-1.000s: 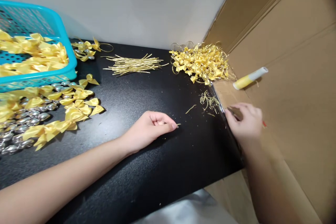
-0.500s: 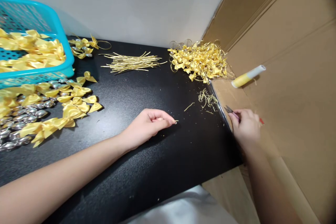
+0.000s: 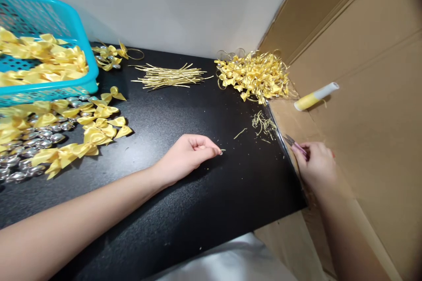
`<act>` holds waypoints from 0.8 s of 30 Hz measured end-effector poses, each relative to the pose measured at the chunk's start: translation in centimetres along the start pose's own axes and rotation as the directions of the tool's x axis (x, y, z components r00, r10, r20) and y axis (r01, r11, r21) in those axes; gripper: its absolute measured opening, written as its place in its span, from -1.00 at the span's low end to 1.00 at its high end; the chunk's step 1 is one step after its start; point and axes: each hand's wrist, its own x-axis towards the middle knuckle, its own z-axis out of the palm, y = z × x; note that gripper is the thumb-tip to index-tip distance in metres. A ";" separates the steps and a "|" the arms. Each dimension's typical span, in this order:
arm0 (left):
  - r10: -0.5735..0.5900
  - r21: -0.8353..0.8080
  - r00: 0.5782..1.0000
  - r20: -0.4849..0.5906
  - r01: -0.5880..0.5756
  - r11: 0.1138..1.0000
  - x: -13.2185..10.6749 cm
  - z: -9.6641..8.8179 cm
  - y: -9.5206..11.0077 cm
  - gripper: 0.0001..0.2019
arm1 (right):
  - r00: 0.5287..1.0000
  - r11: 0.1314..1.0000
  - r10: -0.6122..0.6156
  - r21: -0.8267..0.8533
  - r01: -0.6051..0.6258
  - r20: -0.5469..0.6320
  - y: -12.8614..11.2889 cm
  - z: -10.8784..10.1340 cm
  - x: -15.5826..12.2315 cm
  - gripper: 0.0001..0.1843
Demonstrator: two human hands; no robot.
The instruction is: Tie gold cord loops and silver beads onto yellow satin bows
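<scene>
Over the middle of the black table (image 3: 158, 219), my left hand (image 3: 189, 158) is pinched, with a short bit of gold tie (image 3: 223, 149) poking out between thumb and forefinger. My right hand (image 3: 318, 167) is at the table's right edge, closed around small scissors (image 3: 298, 145) with purplish handles; their dark tips point up and left. Beyond those tips lies a small heap of thin gold clippings (image 3: 263, 124), with one loose strip (image 3: 240, 133) beside it. A bundle of gold ties (image 3: 171, 76) rests farther back.
A turquoise basket (image 3: 94, 68) of yellow bows stands at left, above rows of bows (image 3: 95, 136) with silver beads (image 3: 42, 140). Finished-looking bow loops (image 3: 253, 74) are piled at the back right. A cardboard wall (image 3: 372, 109) borders the right side, near a yellow-and-white tube (image 3: 316, 96).
The view has shifted a little. My right hand has turned slightly, showing more of the scissors. My left hand keeps its pinch on the gold bit.
</scene>
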 end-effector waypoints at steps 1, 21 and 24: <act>-0.001 -0.002 1.000 -0.003 0.001 1.000 0.0 0.0 0.0 -0.83 | 1.000 1.000 -0.003 0.006 0.003 0.003 0.0 0.1 0.0 -0.62; 0.026 -0.017 0.998 0.062 -0.025 1.000 -0.2 -0.2 0.1 -0.86 | 0.875 0.662 -0.440 0.732 0.162 0.204 -14.6 -3.1 -2.9 -0.81; 0.027 -0.031 0.993 0.112 -0.024 0.999 -0.1 -0.3 0.0 -0.84 | 0.870 0.628 -0.478 0.738 0.246 0.117 -15.7 -2.2 -3.1 -0.83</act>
